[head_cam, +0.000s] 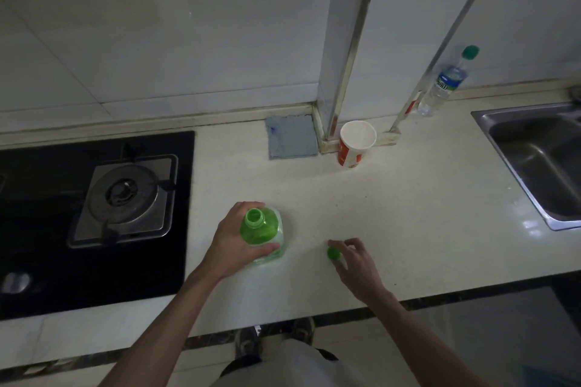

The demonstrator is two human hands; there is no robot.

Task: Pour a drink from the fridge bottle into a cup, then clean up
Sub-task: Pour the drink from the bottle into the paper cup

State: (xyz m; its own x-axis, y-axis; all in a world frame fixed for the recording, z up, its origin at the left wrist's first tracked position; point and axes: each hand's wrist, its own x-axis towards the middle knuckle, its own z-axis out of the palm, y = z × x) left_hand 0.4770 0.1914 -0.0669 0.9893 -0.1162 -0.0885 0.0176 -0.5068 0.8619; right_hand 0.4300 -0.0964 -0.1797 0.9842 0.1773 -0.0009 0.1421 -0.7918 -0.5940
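Right hand (352, 258) low over table (408, 229), fingertips pinching green cap (333, 253). Left hand (234, 239) wrapped round green bottle (267, 231); bottle upright on table, mouth uncapped. Gas stove (125, 201) left, sink (540, 160) right. Farther back: paper cup (356, 143) upright by pillar foot, blue cloth (290, 137) beside it, capped water bottle (446, 82) at wall.

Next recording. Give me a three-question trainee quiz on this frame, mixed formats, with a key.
1. True or false: the green bottle, gripped by the left hand, has no cap on.
2. Fill in: the paper cup stands upright to the ___ of the blue cloth.
3. The right hand holds at its fingertips: A) green cap B) paper cup C) blue cloth.
Key: 1 true; 2 right; 3 A.
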